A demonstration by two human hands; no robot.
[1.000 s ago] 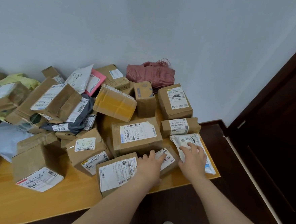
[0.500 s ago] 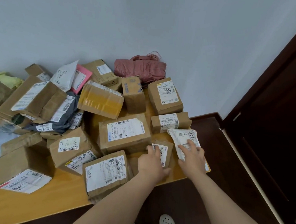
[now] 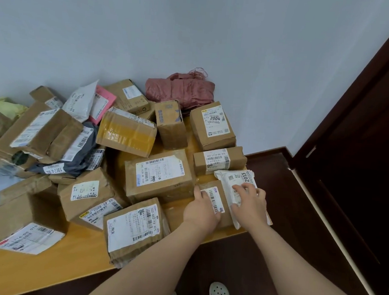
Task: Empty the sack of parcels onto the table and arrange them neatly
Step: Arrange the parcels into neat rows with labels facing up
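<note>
At the near right corner of the table (image 3: pixel 49 266) we find both hands on parcels. The left hand (image 3: pixel 201 211) lies over the small brown box (image 3: pixel 217 200), thumb at its near edge and fingers along its left side, gripping it; half a second ago it lay flatter on the lid. The right hand (image 3: pixel 250 203) presses spread fingers flat on the white mailer (image 3: pixel 235 181) marked 2013, closed on nothing. The mailer now lies tight against the box, more squarely aligned than before. Beyond them sit the large labelled box (image 3: pixel 159 175), the long flat box (image 3: pixel 219 159) and the 2004 box (image 3: pixel 212 125). Farthest, against the wall, the pink sack (image 3: pixel 180 90) lies crumpled, unchanged.
</note>
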